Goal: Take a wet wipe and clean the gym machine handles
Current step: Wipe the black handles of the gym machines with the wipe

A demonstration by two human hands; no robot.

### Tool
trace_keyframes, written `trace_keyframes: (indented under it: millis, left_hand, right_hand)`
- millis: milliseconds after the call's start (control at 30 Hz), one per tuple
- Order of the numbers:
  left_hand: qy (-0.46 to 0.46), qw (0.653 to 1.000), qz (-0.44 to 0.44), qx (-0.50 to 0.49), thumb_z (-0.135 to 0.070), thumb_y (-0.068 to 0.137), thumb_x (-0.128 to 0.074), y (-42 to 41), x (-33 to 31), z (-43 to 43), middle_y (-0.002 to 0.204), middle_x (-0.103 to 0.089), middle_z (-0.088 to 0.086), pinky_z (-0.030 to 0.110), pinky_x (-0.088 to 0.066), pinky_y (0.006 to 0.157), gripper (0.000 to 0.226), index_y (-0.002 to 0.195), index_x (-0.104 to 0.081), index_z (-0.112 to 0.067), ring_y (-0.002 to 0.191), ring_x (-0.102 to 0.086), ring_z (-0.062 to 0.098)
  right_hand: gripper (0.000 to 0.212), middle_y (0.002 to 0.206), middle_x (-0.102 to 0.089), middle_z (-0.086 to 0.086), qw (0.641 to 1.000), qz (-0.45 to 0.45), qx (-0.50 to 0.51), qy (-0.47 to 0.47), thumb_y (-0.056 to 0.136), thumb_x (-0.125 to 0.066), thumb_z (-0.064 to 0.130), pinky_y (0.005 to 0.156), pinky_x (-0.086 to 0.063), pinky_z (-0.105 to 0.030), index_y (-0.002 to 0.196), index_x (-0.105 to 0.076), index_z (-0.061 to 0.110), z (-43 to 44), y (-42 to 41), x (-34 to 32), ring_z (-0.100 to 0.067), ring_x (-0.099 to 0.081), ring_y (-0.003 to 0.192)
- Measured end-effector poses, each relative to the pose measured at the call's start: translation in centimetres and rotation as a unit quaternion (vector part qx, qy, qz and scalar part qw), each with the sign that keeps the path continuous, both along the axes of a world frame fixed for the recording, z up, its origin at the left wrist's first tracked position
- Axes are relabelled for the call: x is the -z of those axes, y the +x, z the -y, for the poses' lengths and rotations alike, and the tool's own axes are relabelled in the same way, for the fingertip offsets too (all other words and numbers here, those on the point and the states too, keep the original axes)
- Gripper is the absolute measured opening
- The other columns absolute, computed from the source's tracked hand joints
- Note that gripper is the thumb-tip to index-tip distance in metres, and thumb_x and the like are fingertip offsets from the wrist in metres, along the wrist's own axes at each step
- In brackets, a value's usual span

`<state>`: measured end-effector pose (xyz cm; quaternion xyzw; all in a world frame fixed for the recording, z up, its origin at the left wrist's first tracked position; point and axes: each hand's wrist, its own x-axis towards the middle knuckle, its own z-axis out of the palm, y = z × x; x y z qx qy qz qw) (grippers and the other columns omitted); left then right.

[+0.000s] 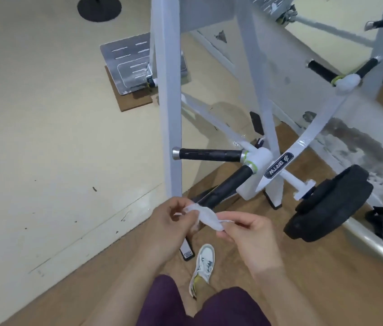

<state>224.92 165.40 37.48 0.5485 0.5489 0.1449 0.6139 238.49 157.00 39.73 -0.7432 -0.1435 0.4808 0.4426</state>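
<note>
Now: opening out the wipe

Low in the centre of the frame, I am pinching the wet wipe [205, 217] between both hands, my left hand [169, 220] holding one edge and my right hand [249, 234] the other. I am aiming to spread it flat, so it wraps the slanted black handle [228, 184] just above, then the level handle [209, 154] at mid-frame.

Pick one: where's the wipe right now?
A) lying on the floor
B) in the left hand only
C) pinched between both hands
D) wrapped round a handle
C: the left hand and right hand each pinch an end of the wipe, holding it up between them.
</note>
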Motion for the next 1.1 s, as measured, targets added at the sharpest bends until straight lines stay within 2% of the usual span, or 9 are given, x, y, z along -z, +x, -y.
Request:
trace_keyframes:
  millis: [67, 133, 200, 300, 433, 633, 867, 1033, 1100]
  left_hand:
    - [0.005, 0.999, -0.023, -0.024, -0.028, 0.080, -0.067, 0.9, 1.4, -0.8, 0.075, -0.070, -0.010, 0.036, -0.057, 0.071, 0.006, 0.077, -0.070, -0.032, 0.075, -0.066, 0.015]
    - [0.036, 0.996, -0.076, -0.007, -0.029, 0.081, -0.067, 1.8, 2.7, -1.5, 0.073, -0.070, -0.011, 0.018, -0.045, 0.059, 0.009, 0.072, -0.070, -0.029, 0.064, -0.059, 0.003]
    - [0.060, 0.990, -0.123, 0.017, -0.031, 0.081, -0.069, 2.6, 3.7, -1.8, 0.068, -0.065, -0.012, 0.011, -0.036, 0.051, 0.011, 0.070, -0.070, -0.028, 0.059, -0.054, 0.000]
    - [0.062, 0.990, -0.121, 0.024, -0.030, 0.081, -0.070, 3.1, 5.0, -2.1, 0.062, -0.062, -0.011, 0.016, -0.040, 0.054, 0.010, 0.071, -0.070, -0.029, 0.057, -0.052, -0.001]
    - [0.069, 0.994, -0.076, 0.037, -0.013, 0.080, -0.066, 2.6, 6.3, -2.9, 0.062, -0.062, -0.016, 0.012, -0.041, 0.055, 0.022, 0.072, -0.070, -0.033, 0.057, -0.053, -0.002]
    - [0.073, 0.985, -0.001, 0.154, -0.018, 0.092, -0.060, 0.9, 7.2, -3.7, 0.091, -0.061, -0.016, 0.009, -0.040, 0.069, 0.023, 0.088, -0.071, -0.039, 0.083, -0.057, 0.001]
    - [0.091, 0.991, 0.034, 0.092, -0.041, 0.076, -0.065, 0.5, 7.7, -3.5, 0.086, -0.063, -0.014, 0.013, -0.044, 0.064, 0.008, 0.075, -0.073, -0.038, 0.077, -0.058, 0.007]
    - [0.049, 0.991, 0.083, 0.097, -0.031, 0.085, -0.068, 0.3, 7.8, -3.1, 0.090, -0.068, -0.014, 0.016, -0.049, 0.073, 0.006, 0.088, -0.072, -0.035, 0.088, -0.064, 0.008]
    - [0.049, 0.993, 0.067, 0.084, -0.032, 0.078, -0.076, 0.4, 8.1, -2.6, 0.092, -0.066, -0.018, 0.015, -0.048, 0.079, 0.024, 0.099, -0.068, -0.041, 0.091, -0.062, 0.004]
  right_hand:
    - [0.030, 0.075, -0.074, 0.011, 0.983, 0.162, -0.083, -0.007, 0.082, -0.063, -0.006, 0.065, -0.050, -0.011, 0.079, -0.077, 0.020, -0.4, 0.1, 2.1, -0.008, -0.069, 0.073]
    - [0.025, 0.083, -0.069, 0.016, 0.902, 0.376, -0.209, 0.027, 0.078, -0.066, -0.003, 0.070, -0.046, -0.011, 0.079, -0.076, 0.020, -0.9, 0.1, 4.2, -0.007, -0.060, 0.081]
    - [0.014, 0.090, -0.063, 0.014, 0.846, 0.449, -0.281, 0.056, 0.078, -0.065, 0.008, 0.070, -0.042, -0.012, 0.081, -0.073, 0.019, -1.1, -0.3, 5.9, -0.004, -0.050, 0.084]
    - [0.005, 0.095, -0.054, 0.014, 0.876, 0.398, -0.258, 0.086, 0.083, -0.064, 0.016, 0.059, -0.048, -0.018, 0.087, -0.065, 0.020, -1.6, -0.4, 6.8, -0.005, -0.053, 0.069]
    - [0.038, 0.103, -0.050, 0.020, 0.903, 0.366, -0.220, 0.055, 0.085, -0.066, 0.016, 0.065, -0.048, -0.019, 0.118, -0.060, 0.035, -2.7, -0.2, 8.3, -0.004, -0.056, 0.077]
    - [0.021, 0.086, -0.064, -0.003, 0.858, 0.471, -0.173, 0.113, 0.086, -0.057, 0.009, 0.062, -0.047, -0.025, 0.095, -0.076, 0.009, -4.3, -0.4, 9.7, -0.017, -0.059, 0.072]
    - [0.026, 0.107, -0.063, 0.007, 0.842, 0.461, -0.271, 0.066, 0.088, -0.058, 0.027, 0.077, -0.043, -0.018, 0.108, -0.071, 0.017, -3.3, -0.7, 8.5, -0.011, -0.056, 0.088]
    - [0.007, 0.085, -0.070, 0.004, 0.841, 0.449, -0.279, 0.121, 0.082, -0.071, 0.014, 0.066, -0.051, -0.030, 0.086, -0.076, 0.013, -4.8, 1.7, 8.8, -0.016, -0.063, 0.076]
    - [0.006, 0.084, -0.068, 0.001, 0.836, 0.472, -0.255, 0.114, 0.084, -0.068, 0.008, 0.067, -0.051, -0.030, 0.084, -0.074, 0.009, -5.2, 3.2, 9.1, -0.014, -0.063, 0.076]
